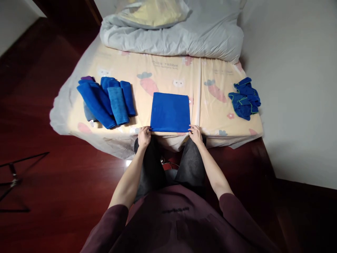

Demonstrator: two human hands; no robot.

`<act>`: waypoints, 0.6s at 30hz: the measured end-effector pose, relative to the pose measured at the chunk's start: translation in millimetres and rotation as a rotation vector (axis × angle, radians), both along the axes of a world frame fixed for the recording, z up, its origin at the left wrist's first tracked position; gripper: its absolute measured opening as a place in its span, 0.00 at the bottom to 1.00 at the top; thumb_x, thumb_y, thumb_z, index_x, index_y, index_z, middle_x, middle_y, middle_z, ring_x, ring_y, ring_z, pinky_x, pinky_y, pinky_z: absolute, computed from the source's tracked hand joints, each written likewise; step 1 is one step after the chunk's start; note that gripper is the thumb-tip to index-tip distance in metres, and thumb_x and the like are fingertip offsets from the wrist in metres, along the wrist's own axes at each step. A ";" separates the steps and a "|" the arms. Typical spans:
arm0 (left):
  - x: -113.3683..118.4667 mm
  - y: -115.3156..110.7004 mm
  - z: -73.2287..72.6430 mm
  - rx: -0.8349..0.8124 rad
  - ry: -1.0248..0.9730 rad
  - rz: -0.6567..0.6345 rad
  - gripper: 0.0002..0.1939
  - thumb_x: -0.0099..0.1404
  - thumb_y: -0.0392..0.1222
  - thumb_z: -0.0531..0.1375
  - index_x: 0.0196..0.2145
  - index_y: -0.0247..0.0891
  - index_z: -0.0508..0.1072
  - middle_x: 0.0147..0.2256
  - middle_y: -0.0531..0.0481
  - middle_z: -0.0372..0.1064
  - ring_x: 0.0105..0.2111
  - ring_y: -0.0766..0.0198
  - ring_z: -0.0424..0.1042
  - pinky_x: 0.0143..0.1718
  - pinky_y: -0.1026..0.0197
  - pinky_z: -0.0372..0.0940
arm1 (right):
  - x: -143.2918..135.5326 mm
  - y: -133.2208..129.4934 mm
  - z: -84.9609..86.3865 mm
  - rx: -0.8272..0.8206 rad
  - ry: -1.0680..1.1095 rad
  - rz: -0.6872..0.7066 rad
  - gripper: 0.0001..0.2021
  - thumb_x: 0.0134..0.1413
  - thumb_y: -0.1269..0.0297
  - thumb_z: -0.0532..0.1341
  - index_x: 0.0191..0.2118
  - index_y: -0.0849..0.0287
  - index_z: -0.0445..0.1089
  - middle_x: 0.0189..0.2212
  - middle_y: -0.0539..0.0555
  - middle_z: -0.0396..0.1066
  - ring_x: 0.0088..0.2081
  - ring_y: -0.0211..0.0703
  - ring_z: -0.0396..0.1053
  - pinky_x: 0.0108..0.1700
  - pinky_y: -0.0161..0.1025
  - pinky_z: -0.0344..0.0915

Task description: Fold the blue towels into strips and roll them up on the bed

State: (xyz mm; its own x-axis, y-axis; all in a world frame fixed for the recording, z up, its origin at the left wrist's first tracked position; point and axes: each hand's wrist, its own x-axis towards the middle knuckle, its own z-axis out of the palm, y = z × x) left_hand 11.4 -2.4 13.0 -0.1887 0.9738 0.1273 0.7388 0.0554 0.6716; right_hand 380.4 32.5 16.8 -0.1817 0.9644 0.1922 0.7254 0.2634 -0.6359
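Observation:
A blue cloth (170, 112) lies flat as a near-square on the bed's patterned sheet, close to the front edge. My left hand (144, 136) pinches its near left corner. At the near right corner, my right hand (195, 134) has its fingers closed on the cloth's edge. Several rolled blue cloths (118, 105) lie in a pile to the left, with a bit of purple (87, 78) behind them. Off to the right sits a crumpled heap of blue cloth with green edging (243, 102).
A grey quilt (173, 40) is bunched across the back of the bed (126, 66), with a yellow bundle (155, 13) on top. A wall (295, 88) stands to the right. Black stand legs (13, 179) rest on the dark red floor (65, 182) at the left.

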 end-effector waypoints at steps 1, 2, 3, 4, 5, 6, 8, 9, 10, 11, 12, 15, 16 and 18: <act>-0.4 0.2 0.3 -0.001 -0.016 -0.008 0.15 0.68 0.34 0.52 0.43 0.41 0.78 0.54 0.44 0.76 0.58 0.49 0.68 0.61 0.48 0.67 | -0.2 0.3 -0.8 0.006 0.002 0.015 0.16 0.57 0.78 0.58 0.42 0.59 0.82 0.57 0.59 0.75 0.59 0.50 0.69 0.66 0.49 0.68; -0.8 0.3 0.4 -0.007 -0.032 -0.011 0.16 0.68 0.33 0.52 0.44 0.41 0.78 0.54 0.44 0.76 0.58 0.50 0.69 0.60 0.49 0.68 | -0.2 0.6 -1.9 0.008 0.004 0.025 0.17 0.57 0.79 0.57 0.44 0.59 0.82 0.58 0.59 0.76 0.60 0.50 0.69 0.66 0.50 0.68; -1.1 0.3 0.5 -0.019 -0.047 -0.008 0.16 0.68 0.33 0.52 0.45 0.40 0.78 0.55 0.45 0.76 0.58 0.50 0.70 0.59 0.49 0.69 | -0.2 1.2 -3.2 0.006 0.006 0.032 0.18 0.57 0.79 0.57 0.45 0.59 0.82 0.58 0.58 0.76 0.60 0.50 0.69 0.66 0.51 0.68; -1.5 0.1 0.4 -0.031 -0.060 0.000 0.17 0.68 0.32 0.52 0.45 0.40 0.78 0.55 0.44 0.76 0.57 0.51 0.71 0.58 0.50 0.69 | 0.0 1.9 -4.5 0.004 0.008 0.033 0.19 0.57 0.79 0.57 0.46 0.59 0.82 0.57 0.58 0.77 0.59 0.49 0.69 0.66 0.51 0.68; -1.7 -0.1 0.1 -0.043 -0.071 0.012 0.17 0.68 0.32 0.52 0.46 0.40 0.78 0.55 0.44 0.76 0.56 0.51 0.73 0.57 0.51 0.70 | 0.1 2.6 -5.8 0.001 0.010 0.031 0.19 0.57 0.79 0.57 0.47 0.58 0.82 0.57 0.58 0.78 0.59 0.49 0.70 0.66 0.51 0.68; -1.9 -0.4 -0.3 -0.048 -0.082 0.024 0.17 0.68 0.32 0.53 0.47 0.40 0.78 0.56 0.44 0.75 0.55 0.52 0.74 0.56 0.51 0.70 | 0.3 3.4 -7.0 -0.001 0.012 0.026 0.19 0.57 0.79 0.57 0.46 0.58 0.82 0.56 0.58 0.78 0.58 0.49 0.71 0.66 0.51 0.68; -2.0 -1.0 -1.5 -0.041 -0.102 0.040 0.16 0.68 0.32 0.54 0.47 0.40 0.78 0.56 0.42 0.74 0.53 0.52 0.75 0.56 0.51 0.71 | 0.4 4.6 -8.4 -0.002 0.020 0.011 0.19 0.57 0.79 0.57 0.45 0.57 0.82 0.53 0.58 0.79 0.57 0.49 0.72 0.66 0.51 0.68; -2.0 -1.1 -2.1 -0.031 -0.111 0.043 0.15 0.69 0.33 0.54 0.47 0.40 0.78 0.56 0.42 0.74 0.53 0.52 0.76 0.55 0.51 0.71 | 0.4 5.0 -8.6 -0.001 0.025 0.001 0.18 0.57 0.79 0.58 0.45 0.56 0.82 0.53 0.58 0.80 0.56 0.49 0.73 0.65 0.51 0.68; -2.0 -1.1 -2.7 -0.017 -0.117 0.043 0.15 0.69 0.33 0.54 0.48 0.40 0.78 0.56 0.41 0.74 0.52 0.52 0.76 0.55 0.51 0.71 | 0.4 5.2 -8.5 0.002 0.030 -0.009 0.18 0.58 0.78 0.57 0.45 0.56 0.81 0.52 0.58 0.80 0.56 0.50 0.73 0.65 0.51 0.68; -2.1 -1.0 -3.3 0.001 -0.119 0.038 0.15 0.69 0.33 0.55 0.48 0.40 0.78 0.56 0.41 0.74 0.53 0.52 0.76 0.56 0.51 0.71 | 0.4 5.2 -8.2 0.007 0.034 -0.017 0.18 0.58 0.78 0.57 0.46 0.56 0.81 0.52 0.58 0.79 0.55 0.50 0.74 0.65 0.51 0.68; -2.3 -0.6 -3.9 0.022 -0.119 0.027 0.15 0.70 0.33 0.55 0.48 0.41 0.78 0.56 0.41 0.73 0.54 0.52 0.75 0.56 0.51 0.70 | 0.4 5.1 -7.8 0.013 0.036 -0.022 0.18 0.59 0.78 0.57 0.47 0.56 0.81 0.52 0.58 0.79 0.55 0.50 0.74 0.65 0.51 0.68; -3.5 1.0 -6.0 0.047 -0.118 -0.010 0.16 0.71 0.33 0.54 0.50 0.42 0.77 0.58 0.41 0.72 0.57 0.52 0.74 0.56 0.52 0.70 | 0.6 4.8 -7.0 0.034 0.040 -0.017 0.19 0.59 0.79 0.56 0.48 0.57 0.80 0.53 0.59 0.79 0.55 0.50 0.74 0.65 0.50 0.68; -3.9 1.7 -6.9 0.032 -0.117 -0.017 0.15 0.71 0.34 0.54 0.50 0.43 0.77 0.59 0.41 0.72 0.56 0.52 0.75 0.54 0.52 0.70 | 0.7 4.9 -7.0 0.038 0.041 -0.012 0.20 0.58 0.79 0.56 0.48 0.57 0.80 0.53 0.59 0.79 0.55 0.50 0.74 0.65 0.49 0.68; -5.0 3.0 -9.0 -0.013 -0.112 -0.017 0.14 0.73 0.36 0.54 0.50 0.42 0.76 0.58 0.40 0.72 0.52 0.51 0.76 0.51 0.53 0.71 | 0.8 5.5 -7.5 0.039 0.038 -0.010 0.21 0.56 0.81 0.56 0.47 0.57 0.80 0.53 0.58 0.79 0.56 0.50 0.74 0.65 0.49 0.69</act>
